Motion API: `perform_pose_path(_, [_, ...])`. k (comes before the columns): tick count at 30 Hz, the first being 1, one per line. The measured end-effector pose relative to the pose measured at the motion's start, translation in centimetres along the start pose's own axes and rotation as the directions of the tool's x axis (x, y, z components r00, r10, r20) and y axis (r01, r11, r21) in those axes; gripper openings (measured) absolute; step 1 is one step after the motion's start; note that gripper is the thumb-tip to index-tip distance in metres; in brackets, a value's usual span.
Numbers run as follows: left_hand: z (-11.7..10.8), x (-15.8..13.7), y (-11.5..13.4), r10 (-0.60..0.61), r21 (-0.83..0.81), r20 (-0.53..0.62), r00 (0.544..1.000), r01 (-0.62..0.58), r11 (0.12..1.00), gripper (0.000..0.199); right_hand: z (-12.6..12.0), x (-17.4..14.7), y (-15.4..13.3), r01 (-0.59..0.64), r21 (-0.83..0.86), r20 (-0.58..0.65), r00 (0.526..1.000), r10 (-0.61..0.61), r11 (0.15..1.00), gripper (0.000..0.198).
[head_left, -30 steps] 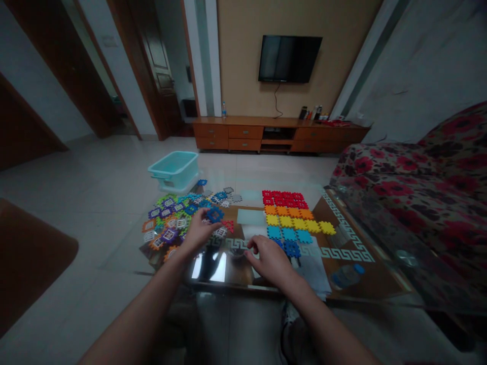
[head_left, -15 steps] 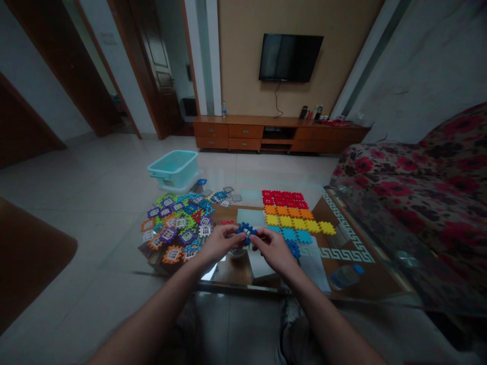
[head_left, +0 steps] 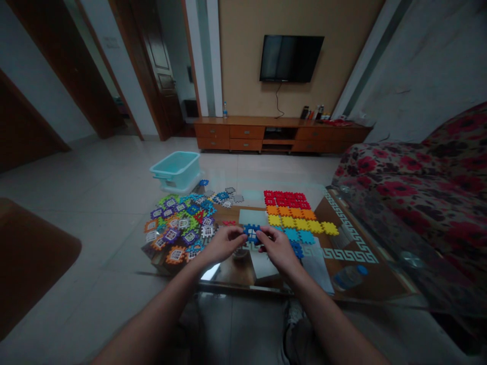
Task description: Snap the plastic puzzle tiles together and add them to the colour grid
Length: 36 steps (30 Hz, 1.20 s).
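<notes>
On the left of the glass surface (head_left: pixel 228 278) lies a loose heap of mixed tiles (head_left: pixel 171 235). Beside it, the left hand (head_left: pixel 223 244) pinches one end of a dark blue tile (head_left: pixel 251 232), which is between the two hands, above the surface. The right hand (head_left: pixel 279 249) pinches the opposite end. Farther right, tiles lie in coloured rows (head_left: pixel 300 224). The step looks like two-handed positioning of this one tile; the next move calls for fingers kept clear of its toothed edges.

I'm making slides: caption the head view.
Left hand and right hand hold a blue tile over a glass table near tile rows.
</notes>
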<state>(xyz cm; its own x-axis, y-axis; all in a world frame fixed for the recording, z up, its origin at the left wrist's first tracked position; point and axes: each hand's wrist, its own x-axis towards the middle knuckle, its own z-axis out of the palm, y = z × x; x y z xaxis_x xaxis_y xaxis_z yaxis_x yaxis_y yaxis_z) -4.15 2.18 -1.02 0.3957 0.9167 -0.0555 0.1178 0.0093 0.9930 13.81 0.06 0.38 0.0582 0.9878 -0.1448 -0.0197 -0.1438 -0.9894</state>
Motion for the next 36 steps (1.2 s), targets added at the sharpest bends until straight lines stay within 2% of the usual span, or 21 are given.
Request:
perform_pose_path(3, [-1.7,1.3,-0.8,0.085,0.168,-0.067,0.994,-0.073,0.983,0.032,-0.1,0.1,0.2,-0.007,-0.002,-0.052,0.999,0.007,1.0,0.038])
perform_pose_path(5, [-3.6,2.1,-1.4,0.15,0.386,-0.204,0.967,-0.061,0.92,0.033,-0.3,0.2,0.3,-0.012,-0.02,-0.065,0.998,0.011,1.0,0.037])
perform_pose_path(7, [-5.7,2.6,-2.1,0.285,0.656,-0.323,0.902,-0.004,0.755,0.032,-0.5,0.2,0.5,-0.008,-0.044,-0.056,0.998,0.005,0.999,0.037])
perform_pose_path(9, [-7.8,2.8,-2.8,0.358,0.808,-0.374,0.856,0.112,0.578,0.037,-0.6,0.2,0.5,0.001,-0.073,-0.043,0.999,-0.004,0.997,0.037])
perform_pose_path(12, [-10.4,2.7,-3.9,0.355,0.87,-0.452,0.818,0.317,0.378,0.047,-0.8,0.2,0.5,0.019,-0.094,-0.022,1.0,-0.021,0.995,0.035])
perform_pose_path(16, [-12.3,2.4,-5.5,0.281,0.865,-0.498,0.821,0.445,0.232,0.056,-0.7,0.4,0.4,0.041,-0.106,-0.002,0.999,-0.042,0.993,0.033])
perform_pose_path(21, [-12.9,2.6,-6.5,0.164,0.882,-0.465,0.87,0.439,0.172,0.06,-0.4,0.6,0.5,0.053,-0.128,-0.016,0.998,-0.055,0.99,0.035])
perform_pose_path(28, [-12.6,2.6,-6.3,0.114,0.86,-0.5,0.859,0.477,0.181,0.055,-0.3,0.5,0.6,0.038,-0.127,-0.032,0.999,-0.042,0.991,0.029])
perform_pose_path(36, [-12.6,2.5,-6.4,0.076,0.858,-0.49,0.868,0.465,0.216,0.052,-0.3,0.5,0.4,0.035,-0.131,-0.017,0.999,-0.037,0.991,0.029])
